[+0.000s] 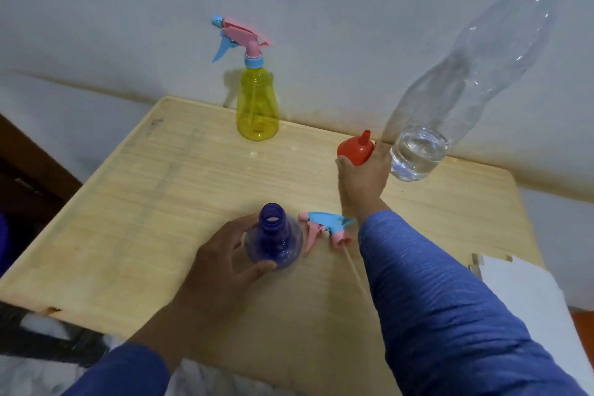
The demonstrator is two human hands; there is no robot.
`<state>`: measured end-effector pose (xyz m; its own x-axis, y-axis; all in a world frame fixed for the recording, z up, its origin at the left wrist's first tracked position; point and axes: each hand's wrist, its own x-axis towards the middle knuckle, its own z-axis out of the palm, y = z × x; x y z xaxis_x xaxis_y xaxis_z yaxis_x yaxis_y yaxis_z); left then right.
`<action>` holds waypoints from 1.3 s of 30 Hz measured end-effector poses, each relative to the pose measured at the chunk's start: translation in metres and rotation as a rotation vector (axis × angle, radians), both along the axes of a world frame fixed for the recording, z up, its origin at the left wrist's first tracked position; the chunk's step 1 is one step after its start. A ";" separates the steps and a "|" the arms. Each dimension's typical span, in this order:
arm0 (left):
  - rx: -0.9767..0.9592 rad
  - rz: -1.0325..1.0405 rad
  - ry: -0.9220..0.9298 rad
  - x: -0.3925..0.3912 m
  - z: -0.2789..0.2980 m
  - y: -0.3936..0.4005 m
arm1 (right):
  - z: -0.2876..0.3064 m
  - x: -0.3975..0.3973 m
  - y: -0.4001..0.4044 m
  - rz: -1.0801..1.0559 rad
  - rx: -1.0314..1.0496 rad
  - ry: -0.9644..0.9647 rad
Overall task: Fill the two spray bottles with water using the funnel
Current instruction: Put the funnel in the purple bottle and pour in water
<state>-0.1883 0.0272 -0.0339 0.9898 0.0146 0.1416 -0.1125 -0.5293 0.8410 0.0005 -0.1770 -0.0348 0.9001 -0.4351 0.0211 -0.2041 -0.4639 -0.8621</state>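
1. A small wooden table [128,202] stands against a pale wall, seen from above by the person working at it.
2. The left hand [225,254] curls its fingers and thumb around a purple spray bottle [273,241], which stands upright near the table's front edge. Its neck is open, with the sprayer top removed.
3. That removed trigger sprayer head [324,228], pink and blue, lies on its side just right of the purple bottle, its thin dip tube trailing toward the viewer.
4. The right hand [360,177] reaches forward across the table and closes on a red funnel [355,148], which sits upside down, spout pointing up. Whether the funnel is lifted off the table cannot be told.
5. Just right of the funnel stands a tall clear water bottle [450,90] with a blue cap still on; water fills only its bottom part.
6. A yellow spray bottle [257,106] stands at the far edge by the wall, with its sprayer top still screwed on.
7. White cardboard [520,286] shows past the table's right side.
8. Judged step: fetching the funnel for the first bottle. No filling has begun.
9. The next move likely calls for turning the funnel over, seating its spout in the purple bottle's neck, then uncapping the water bottle.
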 end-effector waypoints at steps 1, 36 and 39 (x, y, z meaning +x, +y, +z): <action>0.006 -0.001 -0.005 0.000 0.000 0.000 | 0.000 0.003 -0.002 0.014 -0.015 0.021; -0.092 -0.033 0.047 0.000 0.003 -0.001 | 0.121 -0.170 0.017 0.385 0.160 -0.162; -0.099 -0.047 0.050 0.000 0.002 -0.001 | 0.125 -0.177 0.022 0.445 0.004 -0.171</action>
